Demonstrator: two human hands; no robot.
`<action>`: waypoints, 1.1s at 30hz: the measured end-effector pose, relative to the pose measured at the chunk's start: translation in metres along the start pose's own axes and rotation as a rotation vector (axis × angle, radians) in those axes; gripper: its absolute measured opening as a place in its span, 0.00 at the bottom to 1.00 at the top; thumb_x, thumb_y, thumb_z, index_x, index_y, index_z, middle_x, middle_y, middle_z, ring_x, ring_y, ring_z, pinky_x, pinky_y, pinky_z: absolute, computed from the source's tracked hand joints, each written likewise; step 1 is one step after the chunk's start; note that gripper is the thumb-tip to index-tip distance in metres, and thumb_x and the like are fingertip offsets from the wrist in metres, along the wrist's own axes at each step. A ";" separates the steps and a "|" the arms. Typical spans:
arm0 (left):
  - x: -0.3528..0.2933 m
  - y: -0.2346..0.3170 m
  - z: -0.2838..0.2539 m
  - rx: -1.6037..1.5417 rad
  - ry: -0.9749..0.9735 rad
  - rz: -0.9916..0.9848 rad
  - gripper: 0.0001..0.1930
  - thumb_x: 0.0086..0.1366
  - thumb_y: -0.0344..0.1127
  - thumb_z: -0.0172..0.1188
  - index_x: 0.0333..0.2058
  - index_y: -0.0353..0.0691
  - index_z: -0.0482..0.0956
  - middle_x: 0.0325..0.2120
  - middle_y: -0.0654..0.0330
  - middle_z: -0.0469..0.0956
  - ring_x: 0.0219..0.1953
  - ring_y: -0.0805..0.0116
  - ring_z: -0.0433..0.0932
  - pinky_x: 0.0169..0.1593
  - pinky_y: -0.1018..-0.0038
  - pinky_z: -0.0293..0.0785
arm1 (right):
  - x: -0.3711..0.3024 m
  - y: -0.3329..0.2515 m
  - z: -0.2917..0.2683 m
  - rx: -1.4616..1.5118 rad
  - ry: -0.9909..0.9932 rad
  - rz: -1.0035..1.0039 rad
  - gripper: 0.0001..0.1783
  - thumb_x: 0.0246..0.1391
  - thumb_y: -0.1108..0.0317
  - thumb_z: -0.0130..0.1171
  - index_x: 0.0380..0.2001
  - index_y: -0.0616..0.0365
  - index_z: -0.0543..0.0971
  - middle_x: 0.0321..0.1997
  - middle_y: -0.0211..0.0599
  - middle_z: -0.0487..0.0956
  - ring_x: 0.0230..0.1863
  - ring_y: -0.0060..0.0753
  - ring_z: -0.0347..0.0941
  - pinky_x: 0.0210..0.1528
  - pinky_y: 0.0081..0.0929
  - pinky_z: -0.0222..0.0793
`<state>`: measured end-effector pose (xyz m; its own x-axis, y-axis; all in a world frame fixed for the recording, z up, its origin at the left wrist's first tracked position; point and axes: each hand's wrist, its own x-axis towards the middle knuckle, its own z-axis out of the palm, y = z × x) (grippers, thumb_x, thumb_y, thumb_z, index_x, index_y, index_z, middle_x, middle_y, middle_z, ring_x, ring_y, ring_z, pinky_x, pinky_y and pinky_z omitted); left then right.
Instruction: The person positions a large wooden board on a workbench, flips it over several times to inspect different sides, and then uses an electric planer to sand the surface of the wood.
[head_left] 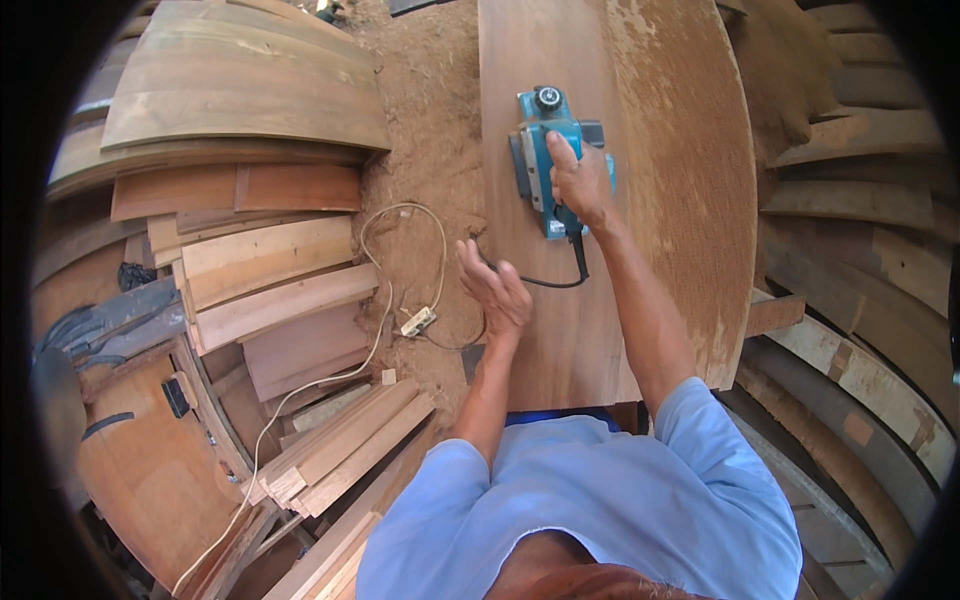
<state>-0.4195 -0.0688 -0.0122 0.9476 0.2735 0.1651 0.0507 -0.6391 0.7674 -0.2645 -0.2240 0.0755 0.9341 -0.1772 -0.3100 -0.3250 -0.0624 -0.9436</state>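
My right hand (583, 185) is closed round the handle of a teal electric planer (555, 210), thumb on top. The planer rests on a wide wooden board (570, 330), near its left edge. A black power cord (555, 284) leaves the planer's near end and curves left to my left hand (497, 292). That hand hovers over the board's left edge, fingers stretched and thumb apart. Against it the cord passes between thumb and fingers; whether they press on it is hidden. The board is smooth and pale on the left, rougher and browner on the right.
A white socket block (418, 321) with a pale extension cable (375, 345) lies on the shavings-covered floor (425, 110). Stacked planks (270, 260) and wide panels (245, 80) fill the left side. More timber (860, 200) lines the right.
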 end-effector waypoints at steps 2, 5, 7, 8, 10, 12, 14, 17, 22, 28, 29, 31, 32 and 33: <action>-0.011 0.018 -0.002 0.066 -0.100 0.113 0.38 0.71 0.48 0.44 0.68 0.23 0.49 0.70 0.31 0.48 0.73 0.33 0.45 0.71 0.43 0.39 | 0.020 -0.011 0.002 0.028 0.011 0.014 0.33 0.63 0.39 0.58 0.21 0.61 0.76 0.15 0.29 0.72 0.15 0.23 0.69 0.18 0.28 0.65; -0.033 0.031 0.003 0.035 -0.237 0.250 0.41 0.67 0.49 0.47 0.68 0.22 0.48 0.72 0.31 0.43 0.74 0.34 0.39 0.72 0.42 0.36 | 0.059 -0.018 0.006 0.008 0.033 0.029 0.32 0.63 0.40 0.58 0.21 0.61 0.76 0.15 0.30 0.72 0.14 0.24 0.69 0.18 0.29 0.65; -0.049 0.033 0.012 0.022 -0.343 0.280 0.42 0.65 0.50 0.49 0.68 0.22 0.51 0.72 0.31 0.42 0.75 0.35 0.38 0.72 0.41 0.35 | 0.083 -0.023 0.005 0.013 0.049 0.033 0.33 0.63 0.40 0.58 0.21 0.62 0.76 0.16 0.32 0.73 0.14 0.26 0.70 0.18 0.29 0.66; -0.054 0.032 0.016 0.045 -0.401 0.270 0.43 0.64 0.50 0.50 0.68 0.22 0.52 0.72 0.31 0.43 0.75 0.35 0.37 0.73 0.42 0.34 | 0.096 -0.027 0.005 0.011 0.056 0.021 0.33 0.63 0.40 0.58 0.21 0.63 0.76 0.16 0.33 0.73 0.14 0.26 0.71 0.18 0.30 0.66; -0.058 0.033 0.023 0.140 -0.530 0.258 0.43 0.63 0.51 0.52 0.68 0.23 0.54 0.72 0.32 0.44 0.75 0.35 0.38 0.73 0.41 0.33 | 0.122 -0.035 0.006 0.009 0.063 0.014 0.34 0.63 0.40 0.57 0.20 0.64 0.76 0.16 0.35 0.74 0.15 0.27 0.72 0.18 0.31 0.68; -0.057 0.035 0.029 0.283 -0.673 0.250 0.43 0.62 0.52 0.53 0.68 0.24 0.57 0.72 0.33 0.46 0.75 0.34 0.39 0.74 0.41 0.33 | 0.147 -0.045 0.007 -0.012 0.072 -0.009 0.34 0.63 0.40 0.57 0.20 0.64 0.76 0.16 0.35 0.74 0.15 0.28 0.72 0.18 0.31 0.68; -0.056 0.038 0.032 0.313 -0.685 0.258 0.43 0.63 0.52 0.53 0.68 0.25 0.57 0.72 0.34 0.48 0.75 0.34 0.40 0.74 0.41 0.32 | 0.173 -0.050 0.006 -0.020 0.062 -0.024 0.35 0.63 0.40 0.57 0.20 0.65 0.76 0.17 0.37 0.75 0.15 0.30 0.72 0.18 0.32 0.69; -0.054 0.042 0.032 0.380 -0.736 0.251 0.43 0.64 0.54 0.54 0.69 0.29 0.57 0.72 0.37 0.48 0.75 0.36 0.41 0.74 0.42 0.33 | 0.210 -0.063 0.005 -0.008 0.073 -0.032 0.35 0.62 0.39 0.57 0.20 0.65 0.77 0.18 0.38 0.75 0.15 0.30 0.73 0.17 0.32 0.69; -0.060 0.036 0.037 0.331 -0.728 0.234 0.41 0.65 0.53 0.53 0.69 0.30 0.59 0.72 0.38 0.49 0.75 0.36 0.41 0.73 0.40 0.34 | 0.278 -0.076 0.006 -0.004 -0.020 -0.118 0.30 0.63 0.36 0.53 0.29 0.55 0.71 0.19 0.27 0.70 0.16 0.23 0.67 0.19 0.28 0.68; -0.063 0.037 0.035 0.382 -0.715 0.230 0.40 0.65 0.55 0.53 0.69 0.33 0.60 0.73 0.40 0.49 0.76 0.39 0.41 0.73 0.40 0.33 | 0.328 -0.102 -0.001 0.004 -0.089 -0.203 0.30 0.63 0.37 0.55 0.29 0.56 0.73 0.20 0.28 0.72 0.17 0.23 0.69 0.19 0.28 0.69; -0.063 0.037 0.036 0.388 -0.703 0.240 0.41 0.65 0.55 0.53 0.69 0.33 0.60 0.73 0.40 0.49 0.76 0.39 0.41 0.73 0.40 0.33 | 0.327 -0.107 0.000 -0.003 -0.110 -0.223 0.30 0.63 0.36 0.53 0.30 0.55 0.72 0.20 0.27 0.71 0.17 0.22 0.68 0.20 0.27 0.69; -0.063 0.037 0.035 0.400 -0.688 0.270 0.41 0.65 0.55 0.53 0.69 0.32 0.60 0.73 0.39 0.49 0.76 0.39 0.41 0.73 0.41 0.32 | 0.336 -0.103 -0.002 -0.015 -0.068 -0.190 0.30 0.63 0.36 0.53 0.30 0.55 0.72 0.20 0.27 0.71 0.17 0.22 0.68 0.20 0.27 0.70; -0.058 0.040 0.034 0.401 -0.683 0.290 0.41 0.65 0.55 0.53 0.69 0.32 0.60 0.73 0.39 0.49 0.76 0.39 0.41 0.74 0.41 0.31 | 0.340 -0.101 -0.009 -0.027 -0.039 -0.170 0.30 0.63 0.36 0.53 0.30 0.55 0.72 0.20 0.27 0.71 0.17 0.22 0.68 0.20 0.27 0.70; -0.056 0.044 0.033 0.401 -0.680 0.313 0.41 0.64 0.56 0.53 0.69 0.32 0.60 0.73 0.38 0.49 0.76 0.39 0.40 0.74 0.41 0.31 | 0.341 -0.097 -0.018 -0.039 -0.006 -0.150 0.30 0.63 0.36 0.53 0.30 0.55 0.72 0.21 0.27 0.71 0.17 0.22 0.68 0.19 0.27 0.70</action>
<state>-0.4595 -0.1359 -0.0087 0.9133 -0.3685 -0.1735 -0.2594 -0.8547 0.4496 0.0833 -0.2964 0.0636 0.9734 -0.1570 -0.1669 -0.1873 -0.1257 -0.9742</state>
